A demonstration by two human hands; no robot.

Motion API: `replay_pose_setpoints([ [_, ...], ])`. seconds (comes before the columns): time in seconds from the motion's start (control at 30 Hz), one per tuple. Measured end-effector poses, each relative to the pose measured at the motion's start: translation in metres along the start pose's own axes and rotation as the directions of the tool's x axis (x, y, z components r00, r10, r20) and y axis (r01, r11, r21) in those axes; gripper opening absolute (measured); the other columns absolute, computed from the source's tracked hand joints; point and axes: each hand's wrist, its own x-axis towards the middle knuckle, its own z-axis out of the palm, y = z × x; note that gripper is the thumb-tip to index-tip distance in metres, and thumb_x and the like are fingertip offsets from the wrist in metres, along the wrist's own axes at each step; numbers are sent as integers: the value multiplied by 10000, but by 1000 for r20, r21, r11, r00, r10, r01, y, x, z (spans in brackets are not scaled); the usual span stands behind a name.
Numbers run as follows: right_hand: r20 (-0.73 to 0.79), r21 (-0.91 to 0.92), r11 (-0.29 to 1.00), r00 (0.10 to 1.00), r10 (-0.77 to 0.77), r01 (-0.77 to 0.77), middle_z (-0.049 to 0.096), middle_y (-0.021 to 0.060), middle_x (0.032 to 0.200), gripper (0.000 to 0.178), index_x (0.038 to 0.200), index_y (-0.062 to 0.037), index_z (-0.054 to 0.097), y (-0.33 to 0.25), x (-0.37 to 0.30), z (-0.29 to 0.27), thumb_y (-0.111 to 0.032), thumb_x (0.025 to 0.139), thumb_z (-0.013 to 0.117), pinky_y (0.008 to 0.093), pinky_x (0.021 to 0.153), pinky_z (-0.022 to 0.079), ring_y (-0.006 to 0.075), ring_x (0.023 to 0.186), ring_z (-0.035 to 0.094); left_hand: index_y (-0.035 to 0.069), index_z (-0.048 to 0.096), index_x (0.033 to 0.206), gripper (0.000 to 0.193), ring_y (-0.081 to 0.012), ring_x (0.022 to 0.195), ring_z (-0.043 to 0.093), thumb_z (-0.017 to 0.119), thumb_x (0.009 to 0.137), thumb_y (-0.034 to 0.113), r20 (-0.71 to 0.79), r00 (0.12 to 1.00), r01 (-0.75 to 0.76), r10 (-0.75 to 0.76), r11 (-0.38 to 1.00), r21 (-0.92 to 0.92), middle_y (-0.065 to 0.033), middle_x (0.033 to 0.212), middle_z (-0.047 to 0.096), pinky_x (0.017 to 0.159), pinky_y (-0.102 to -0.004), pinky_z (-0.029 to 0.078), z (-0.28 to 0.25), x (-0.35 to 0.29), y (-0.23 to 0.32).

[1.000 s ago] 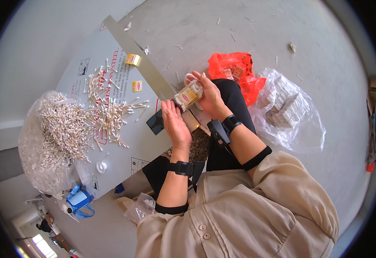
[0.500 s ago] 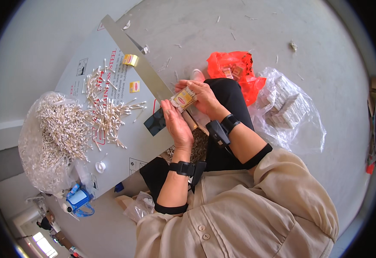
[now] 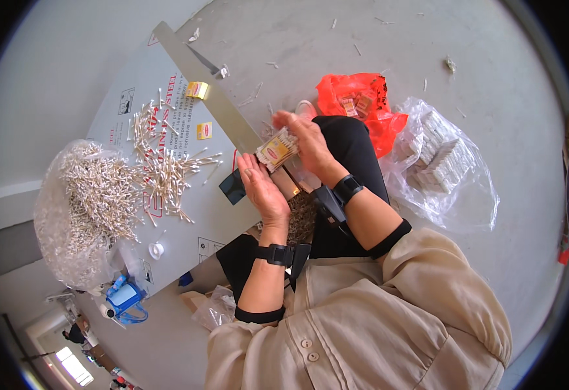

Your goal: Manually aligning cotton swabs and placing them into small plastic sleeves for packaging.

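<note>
A small bundle of cotton swabs with a yellow card label is held between my two hands, its swab ends facing my palms. My left hand presses its lower left side, fingers straight and together. Against the opposite end rests my right hand, its fingers stretched out past the bundle. On the metal-sheet table beside them lie loose cotton swabs, a folded yellow card and a flat yellow card.
A big clear bag of swabs stands on the table, near a small white roll and a blue-and-white container. On the floor are a red bag holding small packs and a clear bag of white packs. Below my hands sits a box of swabs.
The fingers of my right hand have lifted and spread a little from the bundle. My left hand has shifted slightly down, and the bundle stays between them.
</note>
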Motion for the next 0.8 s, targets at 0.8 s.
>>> replay_pose_setpoints([
  [0.8,84,345,928,989,119,-141,529,168,1342,506,1395,-3,425,-1,-7,4,-336,1017,471,420,1040,448,277,1241,523,-15,131,1515,759,-360,1455,185,386,1001,482,407,912,-386,45,429,817,-257,1558,176,1165,-491,172,-10,-3,19],
])
